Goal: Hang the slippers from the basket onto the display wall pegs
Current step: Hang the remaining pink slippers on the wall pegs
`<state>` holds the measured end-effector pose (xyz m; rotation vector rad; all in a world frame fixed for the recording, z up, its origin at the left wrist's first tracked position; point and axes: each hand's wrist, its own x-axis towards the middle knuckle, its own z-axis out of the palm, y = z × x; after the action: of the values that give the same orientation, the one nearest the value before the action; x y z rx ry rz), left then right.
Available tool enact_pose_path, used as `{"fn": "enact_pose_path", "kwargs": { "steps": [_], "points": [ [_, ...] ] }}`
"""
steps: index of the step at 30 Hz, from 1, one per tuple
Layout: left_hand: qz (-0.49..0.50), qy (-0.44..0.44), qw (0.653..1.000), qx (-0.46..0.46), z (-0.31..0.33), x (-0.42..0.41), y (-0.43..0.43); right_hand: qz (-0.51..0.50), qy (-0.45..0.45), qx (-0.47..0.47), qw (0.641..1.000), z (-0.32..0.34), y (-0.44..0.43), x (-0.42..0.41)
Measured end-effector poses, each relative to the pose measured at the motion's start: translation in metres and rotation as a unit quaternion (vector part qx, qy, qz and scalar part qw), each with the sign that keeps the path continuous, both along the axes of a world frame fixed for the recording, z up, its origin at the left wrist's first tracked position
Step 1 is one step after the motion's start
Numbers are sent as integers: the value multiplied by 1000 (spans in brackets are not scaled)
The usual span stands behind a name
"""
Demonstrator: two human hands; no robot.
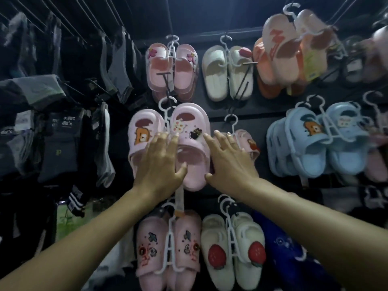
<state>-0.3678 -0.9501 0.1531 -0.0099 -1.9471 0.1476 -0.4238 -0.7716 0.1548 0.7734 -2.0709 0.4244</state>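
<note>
- Pink slipper pair (190,152): centre of the frame, two slippers side by side, toes up, uppers facing out.
- It hangs on a white plastic hanger (167,105) with its hook at the top.
- An orange bear charm sits on the left slipper; a white and a dark charm sit on the right one.
- The left hand (159,162) lies flat across both slippers; the right hand (228,160) touches the right slipper's outer edge with straight fingers.
- Wall (241,114): dark, with thin dark pegs (251,63); pink, white, orange and blue pairs hang all around.
</note>
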Motion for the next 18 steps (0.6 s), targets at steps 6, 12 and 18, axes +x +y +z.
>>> {"fn": "enact_pose_path", "kwargs": {
  "steps": [6,12,18],
  "points": [
    [-66,-32,996,-47,-54,-10,87,-86,-53,-1,995,-50,81,-1],
    [-173,-122,974,-85,-158,-30,193,-180,-143,8,973,-149,192,1],
    [-256,-252,932,-47,-318,-31,293,-228,-220,46,947,-310,311,33]
  ]
}}
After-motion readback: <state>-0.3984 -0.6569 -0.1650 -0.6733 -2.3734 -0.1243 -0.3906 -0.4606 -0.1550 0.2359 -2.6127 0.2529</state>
